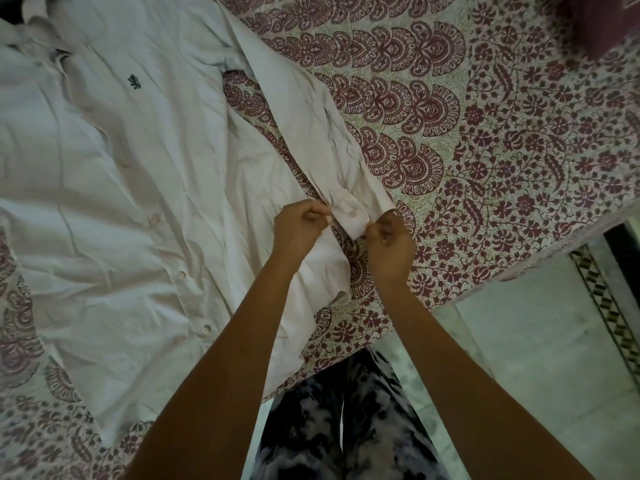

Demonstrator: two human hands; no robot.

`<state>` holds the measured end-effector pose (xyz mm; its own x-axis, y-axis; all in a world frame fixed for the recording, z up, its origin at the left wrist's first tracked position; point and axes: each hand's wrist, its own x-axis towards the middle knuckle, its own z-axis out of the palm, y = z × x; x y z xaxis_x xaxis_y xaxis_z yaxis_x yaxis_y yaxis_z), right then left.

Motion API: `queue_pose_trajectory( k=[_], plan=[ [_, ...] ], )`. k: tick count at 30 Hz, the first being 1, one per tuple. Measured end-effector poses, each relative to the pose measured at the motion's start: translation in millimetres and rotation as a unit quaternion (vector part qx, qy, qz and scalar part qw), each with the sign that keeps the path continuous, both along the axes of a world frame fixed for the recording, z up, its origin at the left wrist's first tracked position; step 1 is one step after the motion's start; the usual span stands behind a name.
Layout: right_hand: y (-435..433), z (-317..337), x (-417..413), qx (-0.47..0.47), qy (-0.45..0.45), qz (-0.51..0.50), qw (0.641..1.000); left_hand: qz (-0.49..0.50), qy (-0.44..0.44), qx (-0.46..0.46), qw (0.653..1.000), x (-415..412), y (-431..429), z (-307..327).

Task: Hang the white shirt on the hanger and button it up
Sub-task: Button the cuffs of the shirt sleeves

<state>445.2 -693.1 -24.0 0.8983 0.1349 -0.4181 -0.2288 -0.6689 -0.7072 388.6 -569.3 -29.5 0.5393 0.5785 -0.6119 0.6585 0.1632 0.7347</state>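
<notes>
Patterned bedspread (519, 150) carrying the white shirt (138, 168), laid flat from 9 to 12 o'clock. At centre, left hand (299, 226) and right hand (389, 244) both pinch the sleeve cuff (349, 214). The front looks buttoned and the cuff seems to be the step in hand. No hanger is visible. The collar is cut off at 10 o'clock.

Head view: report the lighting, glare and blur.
Head view: dim, flat light with a greenish cast and no glare; the white shirt and its cuff are sharp; the dark red patch in the top-right corner is blurred.
</notes>
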Motion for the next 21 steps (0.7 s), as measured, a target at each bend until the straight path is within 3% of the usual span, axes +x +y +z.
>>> queue_pose_trajectory(
  k=[4,10,21],
  plan=[
    [-2,17,-23,0.037,0.087,0.018,0.995,0.001,0.014,0.076,0.997,-27,1,13],
    [18,49,-54,0.06,0.013,0.162,0.985,-0.038,0.03,0.201,0.978,-78,-2,49],
    [82,93,-106,0.032,-0.033,0.464,0.884,0.104,0.116,0.277,0.948,-191,25,106]
  ],
)
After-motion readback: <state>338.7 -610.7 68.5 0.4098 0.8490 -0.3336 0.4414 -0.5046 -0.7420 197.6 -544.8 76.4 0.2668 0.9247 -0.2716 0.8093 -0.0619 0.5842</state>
